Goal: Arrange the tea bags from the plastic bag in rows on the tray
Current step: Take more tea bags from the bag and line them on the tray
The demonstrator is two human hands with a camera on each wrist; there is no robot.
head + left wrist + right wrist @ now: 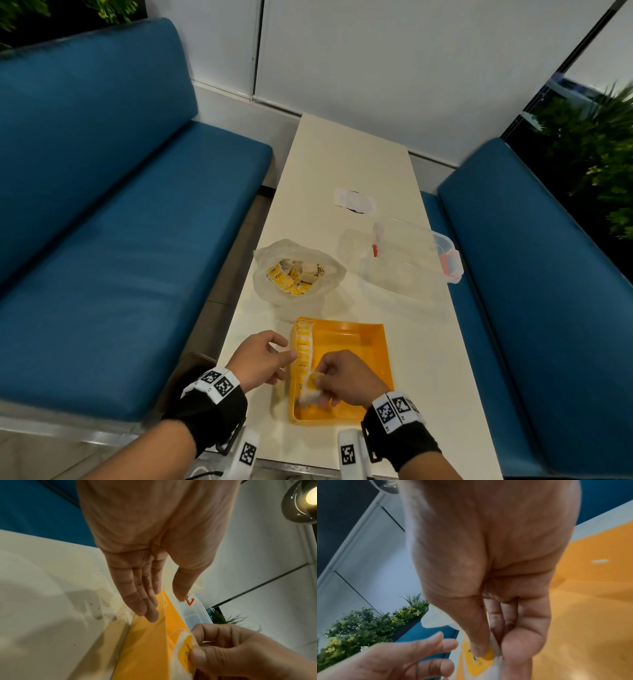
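A yellow tray (pixel 359 346) sits near the front edge of the table, with a row of tea bags (pixel 303 349) lined along its left wall. My right hand (pixel 320 383) pinches a tea bag (pixel 312 389) by its yellow tag over the tray's near left corner. The pinch also shows in the right wrist view (pixel 489 651) and the tag in the left wrist view (pixel 185 654). My left hand (pixel 284 356) hovers just left of the tray, fingers (pixel 147 608) straight and empty. The plastic bag (pixel 298 274) of tea bags lies open beyond the tray.
A clear plastic box (pixel 411 263) with red clasps stands at the right of the white table (pixel 342 164). A small white packet (pixel 354 200) lies further back. Blue benches (pixel 120 222) flank the table on both sides.
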